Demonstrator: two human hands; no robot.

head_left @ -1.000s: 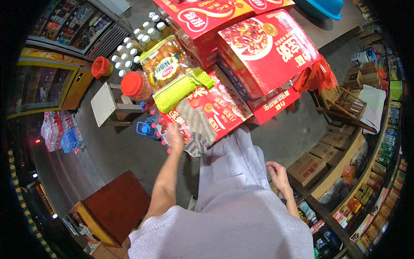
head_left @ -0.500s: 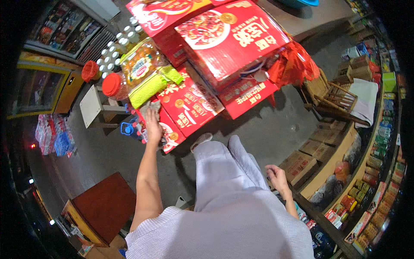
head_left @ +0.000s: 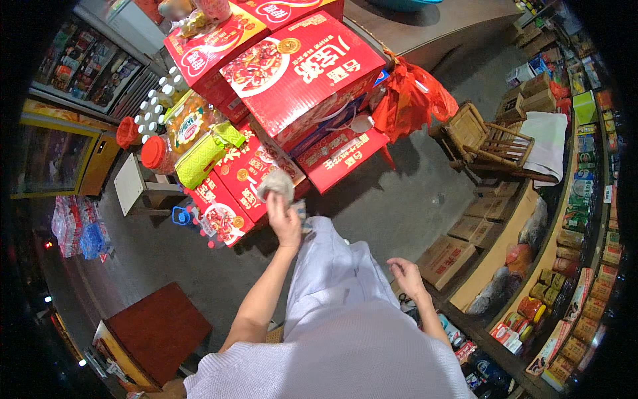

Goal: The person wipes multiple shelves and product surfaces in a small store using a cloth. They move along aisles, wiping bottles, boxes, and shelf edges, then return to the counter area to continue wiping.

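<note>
My left hand (head_left: pixel 284 223) is closed on a crumpled greyish cloth (head_left: pixel 278 184), over the near edge of the stacked red food cartons (head_left: pixel 249 193). Some of the cloth hangs down beside my fingers. A larger red carton (head_left: pixel 302 76) with a picture of a bowl rests higher on the stack. Left of the cloth, a yellow-green patterned pouch (head_left: pixel 201 159) lies on the cartons. My right hand (head_left: pixel 407 276) hangs in the air on the right, fingers loosely curled and apart, with nothing visible in it.
A red plastic bag (head_left: pixel 412 100) hangs at the stack's right. Beyond it stands a bamboo chair (head_left: pixel 488 143) with a white cloth. Shelves of packaged goods (head_left: pixel 585 193) curve along the right, with brown cartons (head_left: pixel 445 259) before them. Lower left is a reddish-brown tabletop (head_left: pixel 159 332).
My left hand with the cloth has moved right across the cartons to their near right edge. My right hand has shifted slightly left. The view has turned a little.
</note>
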